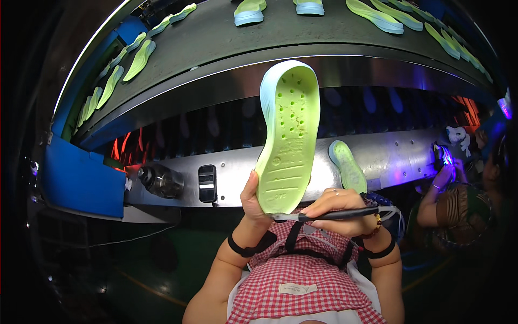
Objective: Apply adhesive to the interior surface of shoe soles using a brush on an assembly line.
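A lime-green shoe sole (286, 156) with a pale blue outer wall is held upright, its inner face toward me, showing rows of small holes near the top and ridges lower down. My left hand (253, 200) grips it by its lower left edge. Closed around a slim black-handled brush (345, 214) is my right hand (337, 208). The brush's pale tip lies at the sole's bottom edge, near my left fingers. Just beyond my right hand, a smaller-looking green sole (348, 166) rests on the metal ledge (318, 151).
A dark bottle (161, 181) and a black device (207, 183) stand on the ledge at left. Beyond it runs a conveyor belt (205, 40) carrying several green-and-blue soles. Red glow shows under the conveyor. At right, a person (453, 200) works with their hands under violet light.
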A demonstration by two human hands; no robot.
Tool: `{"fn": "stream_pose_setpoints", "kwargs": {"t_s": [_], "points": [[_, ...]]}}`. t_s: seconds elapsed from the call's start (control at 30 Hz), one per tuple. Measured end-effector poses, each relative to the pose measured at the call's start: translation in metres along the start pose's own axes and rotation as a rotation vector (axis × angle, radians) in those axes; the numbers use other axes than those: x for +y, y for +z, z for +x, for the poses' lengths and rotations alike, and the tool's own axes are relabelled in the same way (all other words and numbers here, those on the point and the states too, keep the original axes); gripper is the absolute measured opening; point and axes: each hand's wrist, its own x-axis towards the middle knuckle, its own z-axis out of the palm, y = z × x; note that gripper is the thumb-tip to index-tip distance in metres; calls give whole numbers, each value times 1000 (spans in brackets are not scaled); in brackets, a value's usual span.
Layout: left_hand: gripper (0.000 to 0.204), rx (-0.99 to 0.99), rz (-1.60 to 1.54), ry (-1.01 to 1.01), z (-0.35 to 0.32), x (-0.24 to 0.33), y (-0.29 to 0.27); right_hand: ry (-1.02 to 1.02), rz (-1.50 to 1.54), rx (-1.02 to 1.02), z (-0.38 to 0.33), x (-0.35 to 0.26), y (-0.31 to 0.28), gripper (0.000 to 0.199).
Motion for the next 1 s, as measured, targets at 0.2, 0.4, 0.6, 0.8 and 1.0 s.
{"fn": "stream_pose_setpoints", "kwargs": {"t_s": [0.2,0.4,0.6,0.8,1.0], "points": [[61,-37,-71,-77,8,9,1,-48,-19,-47,-7,3,9,17],[49,-92,-191,-467,12,13,-22,-5,-123,-138,-3,5,-12,24],[44,18,183,-723,8,19,-27,4,-277,-365,-10,3,-25,26],[43,102,387,-823,9,25,-19,83,-481,-527,-14,-10,-27,28],[41,87,503,-848,10,32,-20,80,-563,-495,-25,5,-33,28]]}}
